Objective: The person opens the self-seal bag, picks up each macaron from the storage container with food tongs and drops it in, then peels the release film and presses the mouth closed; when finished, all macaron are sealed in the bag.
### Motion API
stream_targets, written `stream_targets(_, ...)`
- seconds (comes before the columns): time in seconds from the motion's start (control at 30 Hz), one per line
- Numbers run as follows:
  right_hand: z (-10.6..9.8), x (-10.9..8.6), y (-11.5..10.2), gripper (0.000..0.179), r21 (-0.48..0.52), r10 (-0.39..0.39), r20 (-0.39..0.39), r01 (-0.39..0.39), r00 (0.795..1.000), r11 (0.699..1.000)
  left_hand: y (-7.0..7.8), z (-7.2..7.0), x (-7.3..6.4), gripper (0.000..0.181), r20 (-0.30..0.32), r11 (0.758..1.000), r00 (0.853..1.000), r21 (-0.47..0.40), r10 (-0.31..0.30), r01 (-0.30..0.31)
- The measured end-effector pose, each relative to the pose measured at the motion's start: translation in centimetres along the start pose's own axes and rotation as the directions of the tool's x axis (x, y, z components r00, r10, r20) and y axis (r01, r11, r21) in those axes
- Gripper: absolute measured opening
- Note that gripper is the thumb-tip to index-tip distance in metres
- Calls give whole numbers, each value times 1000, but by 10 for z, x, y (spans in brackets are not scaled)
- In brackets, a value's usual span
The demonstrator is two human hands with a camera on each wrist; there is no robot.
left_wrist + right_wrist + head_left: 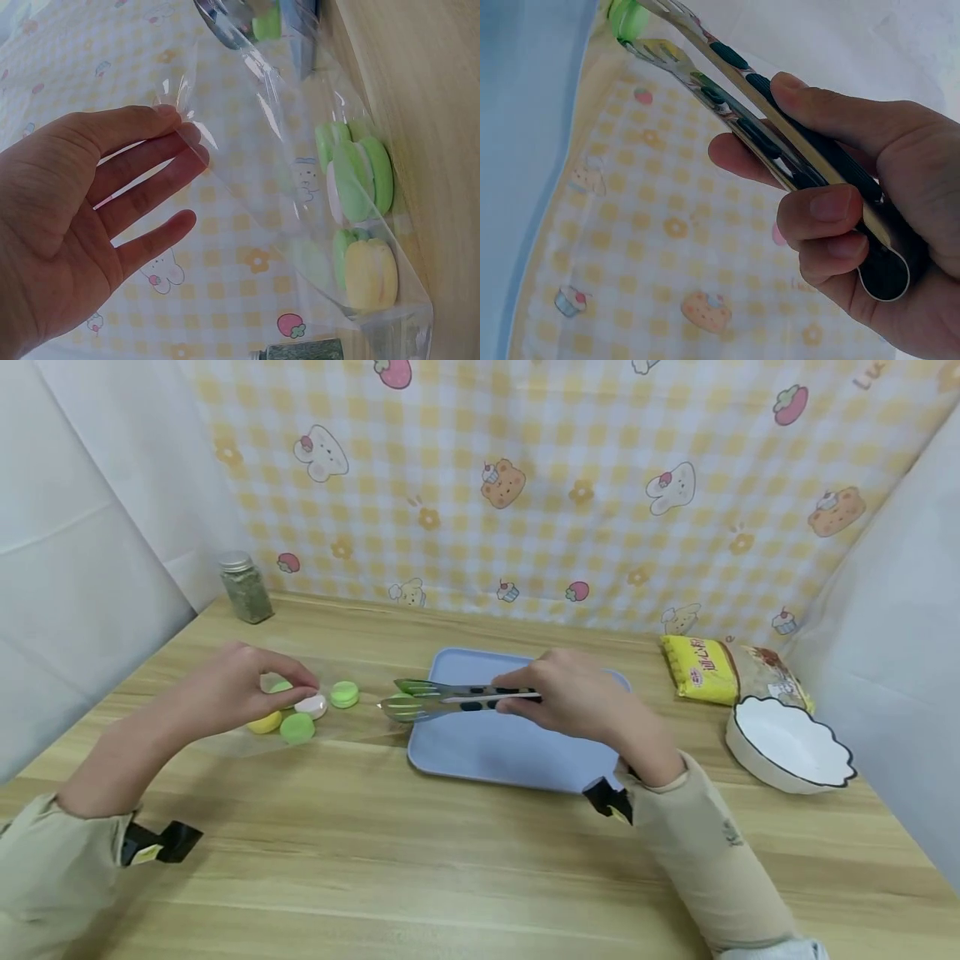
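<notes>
In the head view my left hand (236, 685) is over the left of the table, pinching the edge of a clear plastic bag (251, 176) between thumb and fingertips. Inside lie several macarons: green ones (297, 728), a yellow one (371, 276) and a pale one (312, 706). With curled fingers my right hand (573, 697) grips metal tongs (808, 154) with dark handle pads. Their tips point left, beyond the edge of a blue tray (495, 752). A green macaron (628, 20) shows between the tips; whether they squeeze it I cannot tell.
A jar of dried herbs (247, 589) stands at the back left. At the right lie a yellow food packet (701, 670) and a white scalloped dish (787, 752). A checked cloth (465, 460) hangs behind the table.
</notes>
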State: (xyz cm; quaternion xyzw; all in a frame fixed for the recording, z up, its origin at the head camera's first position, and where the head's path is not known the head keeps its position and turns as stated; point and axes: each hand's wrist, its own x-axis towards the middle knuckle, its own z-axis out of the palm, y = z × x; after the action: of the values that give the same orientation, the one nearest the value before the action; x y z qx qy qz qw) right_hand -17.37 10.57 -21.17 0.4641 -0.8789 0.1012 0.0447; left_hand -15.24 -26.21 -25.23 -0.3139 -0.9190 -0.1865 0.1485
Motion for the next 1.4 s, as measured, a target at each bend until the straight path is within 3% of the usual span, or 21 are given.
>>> stream_targets(0.2,14,18,-6,24,2,-91,-12,91,996,996,1,1,1,9,-1,1000,1000,-18,-2,2)
stream_targets(0.53,22,48,-21,16,15,-159,-25,160,987,987,1,2,3,11,-11,999,1000,-36,13,-13)
stream_targets(0.8,29,62,-30,19,-31,-158,14,159,987,987,1,0,0,11,-4,999,1000,-44,4,-4)
stream_targets(1.0,35,64,-32,19,-68,-115,43,118,992,991,1,1,3,11,-10,999,1000,-35,15,-16)
stream_targets(1.17,35,61,-32,20,-49,-125,23,126,992,991,1,1,2,11,-9,999,1000,-43,7,-8)
stream_targets(1.3,23,47,-31,17,-18,-113,16,113,993,993,0,2,1,11,-12,999,1000,-40,9,-10)
stream_targets(1.4,10,27,-26,22,12,-57,16,57,998,998,0,2,1,12,-28,999,999,-30,16,-17)
